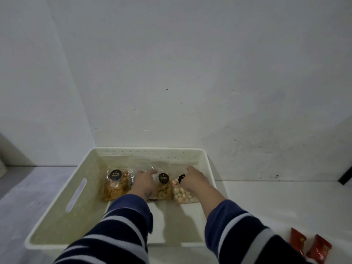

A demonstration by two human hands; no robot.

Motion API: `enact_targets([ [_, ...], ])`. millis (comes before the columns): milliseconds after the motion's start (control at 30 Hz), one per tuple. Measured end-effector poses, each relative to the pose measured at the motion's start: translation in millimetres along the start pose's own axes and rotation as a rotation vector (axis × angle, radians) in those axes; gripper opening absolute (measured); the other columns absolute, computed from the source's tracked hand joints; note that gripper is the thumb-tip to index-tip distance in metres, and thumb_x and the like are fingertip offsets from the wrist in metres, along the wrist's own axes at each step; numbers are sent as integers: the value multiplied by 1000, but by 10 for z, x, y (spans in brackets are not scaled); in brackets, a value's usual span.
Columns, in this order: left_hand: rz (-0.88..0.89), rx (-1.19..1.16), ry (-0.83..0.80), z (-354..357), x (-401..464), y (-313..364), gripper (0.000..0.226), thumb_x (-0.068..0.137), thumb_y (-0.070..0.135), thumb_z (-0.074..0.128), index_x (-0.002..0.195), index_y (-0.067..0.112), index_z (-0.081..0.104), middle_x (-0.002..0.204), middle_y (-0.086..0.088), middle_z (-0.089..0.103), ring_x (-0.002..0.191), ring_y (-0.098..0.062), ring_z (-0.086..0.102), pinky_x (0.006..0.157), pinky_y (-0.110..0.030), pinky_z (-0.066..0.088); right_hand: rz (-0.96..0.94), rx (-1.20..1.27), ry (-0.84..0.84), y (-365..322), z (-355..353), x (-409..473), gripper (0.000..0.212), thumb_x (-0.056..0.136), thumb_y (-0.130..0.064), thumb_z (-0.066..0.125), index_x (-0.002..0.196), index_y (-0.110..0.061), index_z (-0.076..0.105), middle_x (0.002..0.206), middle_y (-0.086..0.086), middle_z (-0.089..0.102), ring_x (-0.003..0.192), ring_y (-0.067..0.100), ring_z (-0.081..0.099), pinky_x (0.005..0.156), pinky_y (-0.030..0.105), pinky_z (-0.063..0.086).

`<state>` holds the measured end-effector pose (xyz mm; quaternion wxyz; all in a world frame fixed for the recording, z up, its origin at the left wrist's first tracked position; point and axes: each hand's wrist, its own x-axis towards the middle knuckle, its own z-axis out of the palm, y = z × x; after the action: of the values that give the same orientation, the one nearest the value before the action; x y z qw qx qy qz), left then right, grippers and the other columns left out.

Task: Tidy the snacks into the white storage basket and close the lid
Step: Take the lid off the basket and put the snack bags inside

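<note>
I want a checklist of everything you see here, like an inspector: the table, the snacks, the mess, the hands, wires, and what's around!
Surface: pale tabletop, shadowed on the left.
Job's things: white storage basket open, no lid seen. Inside, along the far wall, a bag of orange-brown crackers, a bag of tan snacks and a bag of pink-white puffs. Two red snack packets lie outside, near the right edge.
Clutter: nothing seen.
Hands: left hand rests between the cracker bag and the tan bag; right hand is on top of the puff bag. Whether the fingers grip is unclear.
Cables: nothing seen.
Surroundings: scuffed white wall; a dark object at the right edge.
</note>
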<state>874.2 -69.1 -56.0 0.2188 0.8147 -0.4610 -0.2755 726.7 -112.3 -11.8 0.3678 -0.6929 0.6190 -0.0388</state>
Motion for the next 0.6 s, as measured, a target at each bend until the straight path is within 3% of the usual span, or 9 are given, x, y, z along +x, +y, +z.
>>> enact_targets([
  [167,93,92,16,-223,-433,327,49,90,9,58,136,20,46,147,-9,30,117,-29,53,101,-32,43,-125,13,-12,-54,-379,-411,58,93,-4,48,146,-19,33,141,8,46,121,25,52,92,27,45],
  [333,256,217,-31,-172,-950,857,37,94,14,52,131,20,53,133,-3,55,116,-21,56,96,-28,44,-238,-63,69,112,-820,-851,46,93,-11,50,139,-18,45,144,3,45,129,21,47,98,24,40],
  [500,392,348,-61,191,-1618,1421,35,94,12,47,126,21,58,125,-1,61,112,-20,58,97,-32,46,-251,-133,107,802,-1136,-1390,45,94,-14,49,139,-18,46,146,3,43,132,22,44,104,28,38],
  [600,472,305,-43,558,-2090,1748,36,93,9,45,124,17,59,122,-3,62,111,-22,58,99,-33,45,-207,-180,90,1494,-1259,-1748,45,94,-14,47,139,-18,46,147,3,42,133,23,43,105,29,38],
])
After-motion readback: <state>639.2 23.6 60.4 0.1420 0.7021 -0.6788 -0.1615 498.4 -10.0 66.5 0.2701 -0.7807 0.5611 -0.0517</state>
